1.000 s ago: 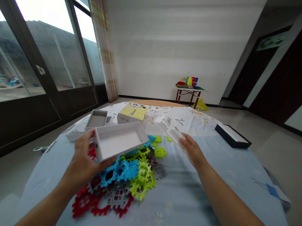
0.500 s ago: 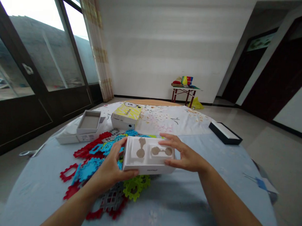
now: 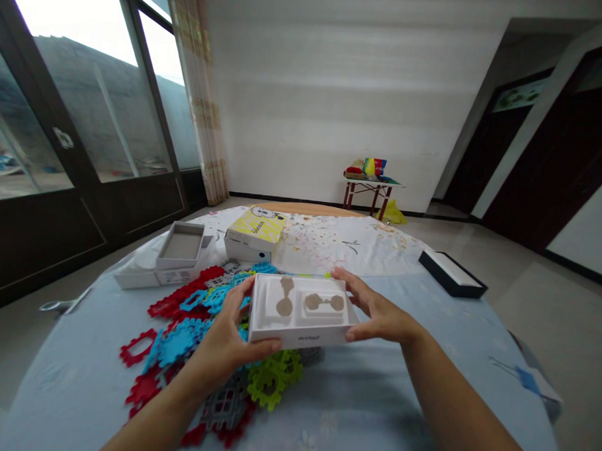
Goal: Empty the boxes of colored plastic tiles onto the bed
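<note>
A white box (image 3: 289, 335) with a moulded white insert (image 3: 300, 295) is held up above the table in both hands. The insert shows brownish dumbbell-shaped cut-outs. My left hand (image 3: 231, 325) grips the box's left end, thumb along the front side and fingers behind. At the right end, my right hand (image 3: 377, 315) has its thumb at the front corner and its fingers at the back corner. Below and to the left lies a heap of gear-edged plastic pieces in red, blue (image 3: 183, 340), grey and lime green (image 3: 269, 380), partly hidden by the box and left hand.
A yellow-and-white box (image 3: 255, 230) stands behind the heap. Grey-white open box parts (image 3: 181, 247) sit at the left. A black-edged box lid (image 3: 451, 273) lies at the table's right edge. A blue cloth (image 3: 358, 387) covers the near table.
My right hand has slid from over the insert's top to the box's right end. The box stays held, tilted slightly. The camera view has shifted a little.
</note>
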Demonstrator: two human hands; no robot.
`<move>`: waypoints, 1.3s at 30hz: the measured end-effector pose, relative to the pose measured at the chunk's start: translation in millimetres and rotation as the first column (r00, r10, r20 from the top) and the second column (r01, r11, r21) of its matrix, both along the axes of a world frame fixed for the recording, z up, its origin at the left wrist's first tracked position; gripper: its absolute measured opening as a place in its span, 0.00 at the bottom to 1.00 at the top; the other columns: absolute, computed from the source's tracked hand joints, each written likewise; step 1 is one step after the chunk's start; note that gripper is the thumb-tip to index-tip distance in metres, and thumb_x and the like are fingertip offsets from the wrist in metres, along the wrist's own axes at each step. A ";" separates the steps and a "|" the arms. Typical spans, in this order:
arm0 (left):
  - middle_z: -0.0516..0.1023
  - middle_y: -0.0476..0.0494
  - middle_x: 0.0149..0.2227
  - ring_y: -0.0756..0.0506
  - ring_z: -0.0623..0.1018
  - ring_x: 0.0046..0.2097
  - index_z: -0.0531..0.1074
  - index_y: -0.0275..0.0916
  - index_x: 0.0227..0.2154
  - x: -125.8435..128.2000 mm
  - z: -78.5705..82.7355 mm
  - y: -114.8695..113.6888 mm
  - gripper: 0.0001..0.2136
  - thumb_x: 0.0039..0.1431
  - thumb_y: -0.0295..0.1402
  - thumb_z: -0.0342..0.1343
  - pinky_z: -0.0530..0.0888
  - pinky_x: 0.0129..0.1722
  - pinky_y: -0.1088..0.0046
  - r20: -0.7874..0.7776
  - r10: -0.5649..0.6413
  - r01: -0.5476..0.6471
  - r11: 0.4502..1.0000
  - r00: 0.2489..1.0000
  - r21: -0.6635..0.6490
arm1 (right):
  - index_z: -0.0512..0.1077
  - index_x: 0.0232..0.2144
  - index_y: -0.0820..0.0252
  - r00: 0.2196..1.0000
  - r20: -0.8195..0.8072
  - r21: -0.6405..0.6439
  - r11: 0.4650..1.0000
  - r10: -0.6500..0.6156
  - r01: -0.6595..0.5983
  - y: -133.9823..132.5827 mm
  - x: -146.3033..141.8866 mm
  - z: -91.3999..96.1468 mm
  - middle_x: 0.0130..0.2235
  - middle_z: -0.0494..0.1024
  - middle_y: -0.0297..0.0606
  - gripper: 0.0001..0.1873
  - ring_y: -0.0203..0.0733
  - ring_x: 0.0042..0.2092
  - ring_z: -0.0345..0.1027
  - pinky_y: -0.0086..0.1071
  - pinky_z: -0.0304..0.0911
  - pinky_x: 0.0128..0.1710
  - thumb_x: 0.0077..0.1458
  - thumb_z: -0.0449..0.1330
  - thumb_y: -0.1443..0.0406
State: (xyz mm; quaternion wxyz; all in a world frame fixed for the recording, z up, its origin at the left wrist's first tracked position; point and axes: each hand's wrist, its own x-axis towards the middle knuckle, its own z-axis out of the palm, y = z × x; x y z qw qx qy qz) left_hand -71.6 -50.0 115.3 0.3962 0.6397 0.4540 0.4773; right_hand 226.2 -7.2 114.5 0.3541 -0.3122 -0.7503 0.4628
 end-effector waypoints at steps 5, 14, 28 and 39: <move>0.56 0.34 0.60 0.35 0.62 0.58 0.50 0.40 0.59 -5.0 -3.9 3.8 0.47 0.34 0.38 0.67 0.64 0.54 0.58 -0.019 -0.033 0.033 0.999 0.999 0.031 | 0.49 0.60 0.48 0.990 0.141 0.013 1.000 0.024 -0.026 -2.1 1.8 3.4 0.62 0.50 0.41 0.50 0.50 0.60 0.48 0.45 0.52 0.56 0.37 0.68 0.66; 0.53 0.37 0.60 0.38 0.62 0.57 0.48 0.44 0.58 -1.8 -19.9 7.2 0.35 0.49 0.38 0.58 0.62 0.55 0.55 -0.114 0.249 -0.217 0.948 0.962 0.232 | 0.59 0.55 0.50 0.939 0.126 0.191 0.937 -0.319 0.292 1.3 -1.6 11.5 0.58 0.56 0.40 0.41 0.51 0.57 0.53 0.41 0.60 0.51 0.37 0.67 0.61; 0.66 0.39 0.49 0.43 0.63 0.56 0.63 0.38 0.48 14.8 -31.3 -33.4 0.21 0.48 0.21 0.50 0.67 0.53 0.64 -0.489 0.254 0.256 0.607 0.834 0.752 | 0.57 0.54 0.62 0.329 0.328 0.362 0.440 -0.885 0.822 159.7 -88.1 -26.7 0.52 0.62 0.51 0.47 0.58 0.54 0.54 0.45 0.50 0.53 0.33 0.63 0.48; 0.68 0.39 0.48 0.43 0.65 0.54 0.65 0.39 0.45 14.0 -40.1 -24.5 0.20 0.46 0.22 0.49 0.69 0.50 0.64 -0.497 0.271 0.297 0.541 0.824 0.787 | 0.53 0.56 0.65 0.468 0.460 0.247 0.615 -0.755 0.749 184.7 -138.3 -55.4 0.53 0.61 0.54 0.51 0.55 0.54 0.56 0.41 0.54 0.51 0.34 0.62 0.47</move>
